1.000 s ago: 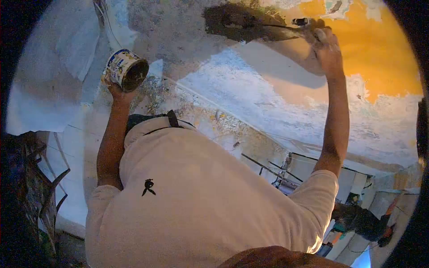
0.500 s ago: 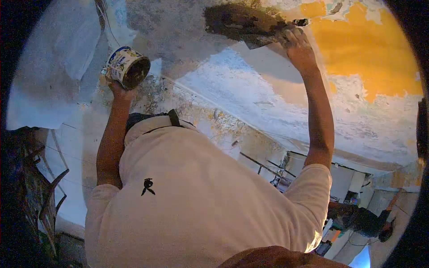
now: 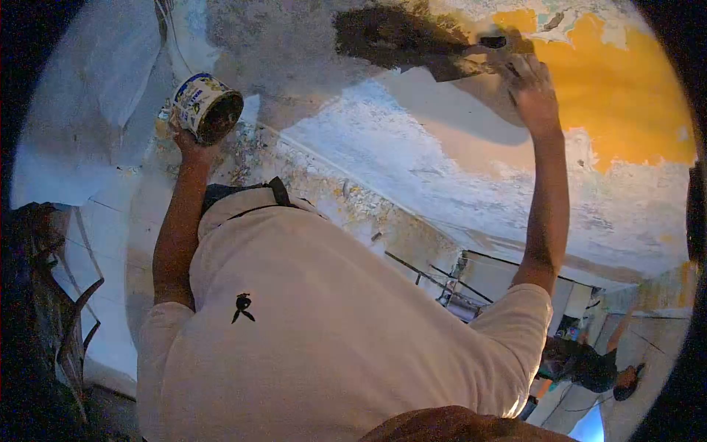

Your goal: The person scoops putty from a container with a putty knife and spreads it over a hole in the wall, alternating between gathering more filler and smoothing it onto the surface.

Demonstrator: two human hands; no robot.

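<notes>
My left hand [image 3: 193, 141] is wrapped round the lower side of a small white bucket [image 3: 199, 107] with blue and yellow print. The bucket is tilted, and its dark inside shows. At the upper right, my right hand [image 3: 532, 88] is raised to the wall, its fingers bent around something dark by the edge of the yellow paint [image 3: 615, 92]. What it holds is blurred; a dark handle-like piece [image 3: 492, 40] shows beside the fingers. A dark wet-looking patch [image 3: 398, 37] on the wall lies left of that hand.
Another person [image 3: 593, 365] in dark clothes stands at the lower right with an arm raised to a wall. Dark bent rods [image 3: 77, 317] stick up at the left. Wires [image 3: 166, 29] hang at the upper left. Rubble [image 3: 353, 199] lies along the wall's foot.
My right hand has moved right along the wall, towards the yellow paint. My left hand and the bucket have shifted slightly left. The other person has moved a little left.
</notes>
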